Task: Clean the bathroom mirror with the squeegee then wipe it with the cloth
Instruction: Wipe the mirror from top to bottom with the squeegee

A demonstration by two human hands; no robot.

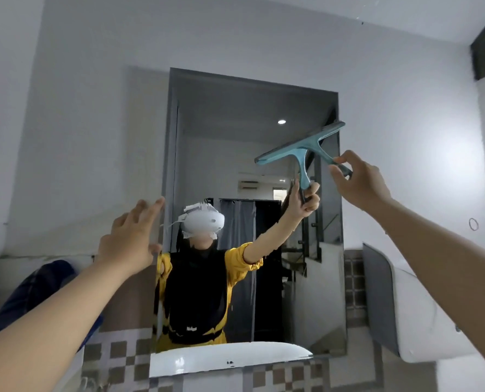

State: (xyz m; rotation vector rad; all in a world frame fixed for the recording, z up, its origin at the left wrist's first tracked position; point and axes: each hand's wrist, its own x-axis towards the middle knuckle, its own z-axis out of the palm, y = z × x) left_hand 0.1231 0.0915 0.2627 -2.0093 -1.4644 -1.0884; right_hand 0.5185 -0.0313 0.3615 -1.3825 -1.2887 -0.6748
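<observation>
Both forearms fill foreground, raised toward wall. My left hand (pixel 131 236) open, fingers spread wide, holding nothing, fingertips at left edge of mirror (pixel 252 207). My right hand (pixel 360 182) up high at mirror's upper right, fingers closed around handle end of teal squeegee (pixel 300 148). Squeegee sits up-left of my right fingers, blade bar tilted, right end higher, near mirror's top right corner. Whether blade touches glass, cannot tell. White basin (pixel 230 360) below mirror; white wall unit (pixel 411 321) at right.
</observation>
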